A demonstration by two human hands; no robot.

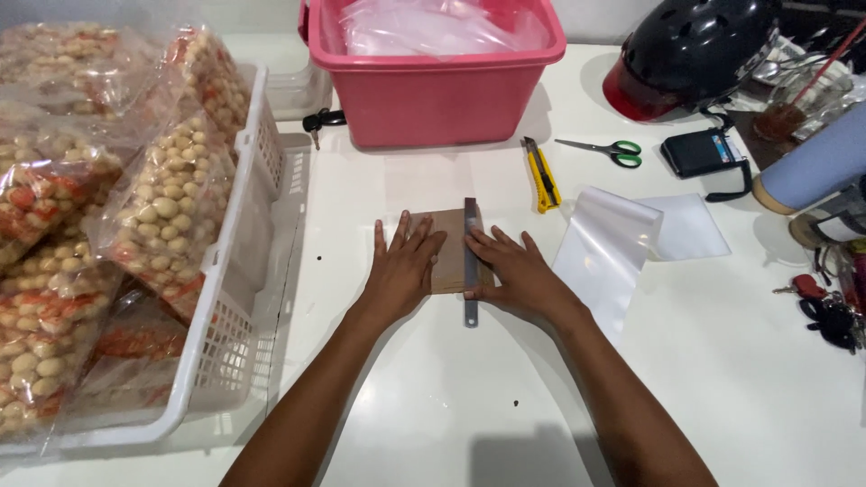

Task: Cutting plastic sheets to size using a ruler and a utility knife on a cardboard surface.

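Card (447, 236) is lying flat mid-table (433, 397), the ruler (470, 261) running across it, long axis pointing away from the person. Left hand (403, 271) is pressing the card, fingers spread flat, gripping nothing. Right hand (514, 275) is nearer the ruler, fingertips pinning its right edge, uncurled. Cutter (541, 175) is lying beyond, right-hand side.

You're at a small home packing table: bagged snacks fill a white basket (244, 271) at nine o'clock, a pink tub (433, 90) of plastic bags at twelve.
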